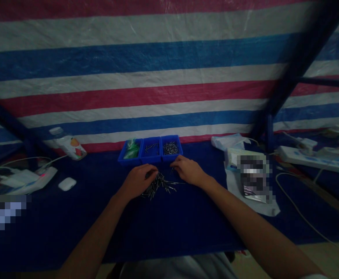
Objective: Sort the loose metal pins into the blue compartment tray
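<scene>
1. Dark metal pins lay heaped on the blue tabletop, between the hands, long axes fanning chiefly rightward and toward the wearer.
2. Left hand: nearer, curled over the heap's left side; whether it gripped anything could not be told.
3. Right hand: fingertips pinched, seemingly on a small dark piece, before the right-hand blue bin.
</scene>
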### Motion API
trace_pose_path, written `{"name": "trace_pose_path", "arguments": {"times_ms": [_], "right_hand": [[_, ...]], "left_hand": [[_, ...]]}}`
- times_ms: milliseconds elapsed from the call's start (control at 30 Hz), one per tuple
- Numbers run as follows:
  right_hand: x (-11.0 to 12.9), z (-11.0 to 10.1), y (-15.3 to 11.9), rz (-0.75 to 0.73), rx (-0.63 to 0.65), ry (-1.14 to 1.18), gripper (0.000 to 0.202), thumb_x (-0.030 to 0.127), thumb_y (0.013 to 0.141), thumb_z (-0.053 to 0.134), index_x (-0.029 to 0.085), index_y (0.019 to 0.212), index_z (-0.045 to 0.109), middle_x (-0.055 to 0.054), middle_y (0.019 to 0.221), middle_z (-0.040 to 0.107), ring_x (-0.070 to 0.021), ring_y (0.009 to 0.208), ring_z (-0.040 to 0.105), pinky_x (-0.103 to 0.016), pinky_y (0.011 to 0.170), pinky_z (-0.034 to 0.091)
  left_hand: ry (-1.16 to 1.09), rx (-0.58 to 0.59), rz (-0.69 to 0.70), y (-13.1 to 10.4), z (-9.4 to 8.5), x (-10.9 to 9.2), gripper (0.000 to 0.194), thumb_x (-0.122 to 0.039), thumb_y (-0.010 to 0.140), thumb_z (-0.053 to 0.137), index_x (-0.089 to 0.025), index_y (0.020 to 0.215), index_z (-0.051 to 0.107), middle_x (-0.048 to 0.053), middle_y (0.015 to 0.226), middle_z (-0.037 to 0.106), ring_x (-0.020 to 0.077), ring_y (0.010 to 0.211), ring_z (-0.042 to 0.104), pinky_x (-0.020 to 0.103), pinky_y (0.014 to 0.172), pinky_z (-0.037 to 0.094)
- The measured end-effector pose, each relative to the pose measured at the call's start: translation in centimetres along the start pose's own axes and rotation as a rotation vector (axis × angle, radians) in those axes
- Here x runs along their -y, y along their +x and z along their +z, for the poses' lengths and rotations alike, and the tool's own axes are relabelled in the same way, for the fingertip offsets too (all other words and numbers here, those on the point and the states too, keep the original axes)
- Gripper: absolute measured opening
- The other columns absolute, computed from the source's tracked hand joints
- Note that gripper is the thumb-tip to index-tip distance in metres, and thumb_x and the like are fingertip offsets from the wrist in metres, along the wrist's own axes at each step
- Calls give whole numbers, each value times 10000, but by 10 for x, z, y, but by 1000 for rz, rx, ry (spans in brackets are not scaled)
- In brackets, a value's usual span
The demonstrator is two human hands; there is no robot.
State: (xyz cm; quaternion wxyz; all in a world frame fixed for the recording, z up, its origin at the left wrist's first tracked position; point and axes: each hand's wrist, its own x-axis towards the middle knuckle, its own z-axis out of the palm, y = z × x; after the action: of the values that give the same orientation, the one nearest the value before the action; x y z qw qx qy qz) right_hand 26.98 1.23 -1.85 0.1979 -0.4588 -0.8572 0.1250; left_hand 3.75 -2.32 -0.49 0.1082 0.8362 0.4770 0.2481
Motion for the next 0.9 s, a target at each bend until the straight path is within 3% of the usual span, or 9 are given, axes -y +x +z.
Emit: {"name": "trace_pose_path", "arguments": {"times_ms": [100,200,367,767,900], "right_hand": [[4,0,-4,-30,97,-142,296,196,915,460,245,1123,665,-99,1147,584,-210,902,647,-318,751,480],[8,-1,-4,-22,108,-173,247,218,929,455,219,1078,652,-102,1134,578,-206,870,647,-316,711,477],[13,0,-4,-48,135,-152,181,191,914,470,202,1012,621,-81,1098,613,-188,857,640,-292,694,457],[10,5,-4,-116,181,-100,300,123,886,450,199,1144,583,-91,1122,618,-192,905,637,-293,733,458],[7,7,-3,-125,139,-2,295,140,904,428,178,1139,602,-93,1096,615,-185,944,623,-293,791,458]], "left_hand": [[7,9,-16,0,0,-1,210,-326,939,497,-215,960,674,29,924,700,187,807,648,321,774,485],[11,15,-22,-1,1,-1,207,-322,937,502,-212,964,675,31,915,702,183,779,644,308,731,484],[16,33,-22,-1,4,1,187,-303,933,515,-216,976,675,27,936,705,192,823,650,323,760,483],[-2,40,-26,-1,4,-1,192,-306,935,511,-212,984,671,30,935,702,187,809,648,319,746,483],[-1,30,-21,-1,5,0,197,-314,936,506,-216,978,672,33,959,704,199,859,652,336,795,482]]}}
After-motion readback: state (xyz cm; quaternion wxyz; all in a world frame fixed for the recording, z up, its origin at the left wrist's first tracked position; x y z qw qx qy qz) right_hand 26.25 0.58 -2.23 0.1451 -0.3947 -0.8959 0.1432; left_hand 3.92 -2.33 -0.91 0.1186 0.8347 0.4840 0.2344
